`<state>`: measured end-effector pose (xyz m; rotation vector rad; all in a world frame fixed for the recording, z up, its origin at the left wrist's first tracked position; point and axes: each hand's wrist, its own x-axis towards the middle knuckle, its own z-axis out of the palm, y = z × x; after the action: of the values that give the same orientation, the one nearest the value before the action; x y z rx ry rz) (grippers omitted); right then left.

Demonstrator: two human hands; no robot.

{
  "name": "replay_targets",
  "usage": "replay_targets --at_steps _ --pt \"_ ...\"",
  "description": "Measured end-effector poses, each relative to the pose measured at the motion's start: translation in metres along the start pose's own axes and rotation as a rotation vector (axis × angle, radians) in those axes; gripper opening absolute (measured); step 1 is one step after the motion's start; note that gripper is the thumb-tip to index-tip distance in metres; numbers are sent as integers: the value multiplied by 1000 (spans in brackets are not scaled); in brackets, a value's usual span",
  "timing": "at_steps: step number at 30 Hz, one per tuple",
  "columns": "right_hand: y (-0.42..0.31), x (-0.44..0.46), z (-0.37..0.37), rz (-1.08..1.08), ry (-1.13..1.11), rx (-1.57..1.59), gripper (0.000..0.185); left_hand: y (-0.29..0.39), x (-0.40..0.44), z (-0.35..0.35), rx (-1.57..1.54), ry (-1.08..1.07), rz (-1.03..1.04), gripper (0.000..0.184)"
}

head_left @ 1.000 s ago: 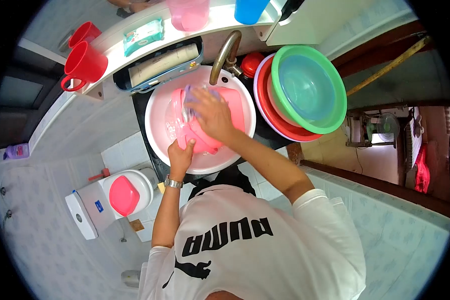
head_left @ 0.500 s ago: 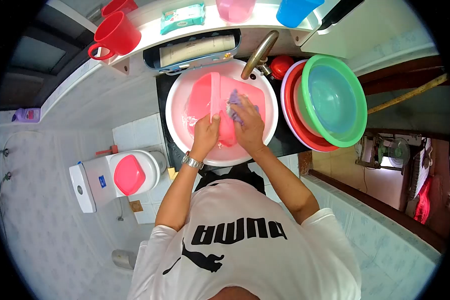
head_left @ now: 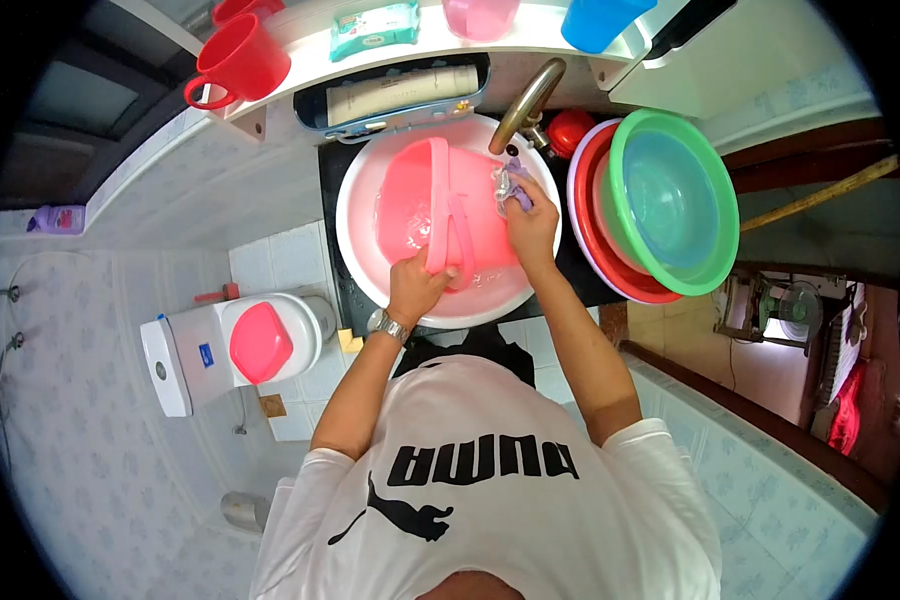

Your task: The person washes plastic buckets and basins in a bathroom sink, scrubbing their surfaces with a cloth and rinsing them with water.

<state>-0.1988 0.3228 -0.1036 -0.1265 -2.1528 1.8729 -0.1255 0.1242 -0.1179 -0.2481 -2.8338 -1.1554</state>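
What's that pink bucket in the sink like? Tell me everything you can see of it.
The pink bucket looks like smooth plastic, with a wide rim and matching curved handle. It lies tipped over in the pale sink, its mouth toward the picture's left, with wet-looking glints inside. The left hand holds the rim's near edge; the right hand has a purple scrubber at the opposite end.

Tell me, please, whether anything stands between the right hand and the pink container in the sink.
Only the purple cloth, held by the right hand, comes between it and the pink container, at the end near the faucet. Nothing else visible stands in the way.
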Motion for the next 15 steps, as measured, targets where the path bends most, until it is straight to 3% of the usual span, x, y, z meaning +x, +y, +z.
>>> replay_targets --at_steps 2,4,8,9,11,15 --pt "-10 -6 7 76 -11 35 43 -5 2 2 -157 -79 112 48" --pt "-27 -25 20 -172 -97 -219 46 -4 7 4 -188 -34 99 49" --pt "-21 -16 9 -276 -106 -308 42 4 26 -16 -272 -36 -18 56" --pt "-7 -7 3 -279 -106 -307 42 2 30 -14 -271 -34 -17 56" --pt "23 4 -8 -38 7 -202 39 -2 37 -7 -214 52 36 60" --pt "-14 -24 -1 -127 -36 -341 42 11 53 -14 -207 42 32 63"
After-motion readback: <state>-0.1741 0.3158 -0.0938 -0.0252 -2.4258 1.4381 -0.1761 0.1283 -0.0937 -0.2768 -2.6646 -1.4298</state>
